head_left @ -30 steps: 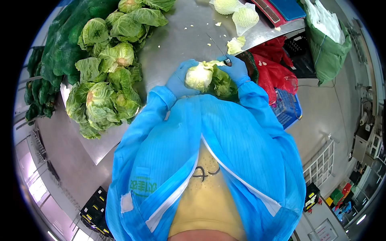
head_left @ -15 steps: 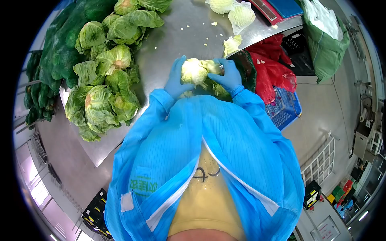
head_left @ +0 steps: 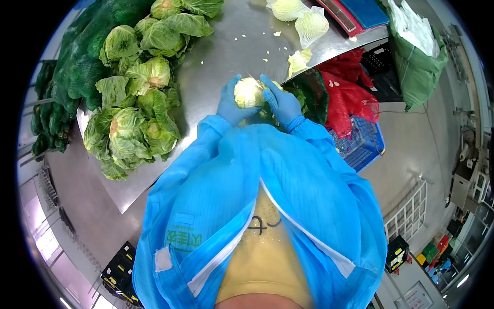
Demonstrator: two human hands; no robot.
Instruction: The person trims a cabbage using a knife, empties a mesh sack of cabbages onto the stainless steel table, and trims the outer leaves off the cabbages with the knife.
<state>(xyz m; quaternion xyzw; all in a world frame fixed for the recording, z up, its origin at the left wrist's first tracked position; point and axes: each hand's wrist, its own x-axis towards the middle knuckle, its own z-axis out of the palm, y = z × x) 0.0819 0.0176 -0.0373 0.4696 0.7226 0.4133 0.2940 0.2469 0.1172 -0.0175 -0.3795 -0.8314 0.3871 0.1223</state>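
Two gloved hands oppose: the left hand [head_left: 234, 104], half-closed, cups the pale cabbage [head_left: 248, 93]; the right hand [head_left: 284, 106] lies at its right side, grip unclear. This placement presumably steadies it above the table [head_left: 221, 56] edge. Near-round, it shows no clear long axis; stem direction is indeterminable.

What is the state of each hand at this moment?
Left hand: holding the cabbage, fingers curved around it.
Right hand: at the cabbage's other side; grip cannot be told.
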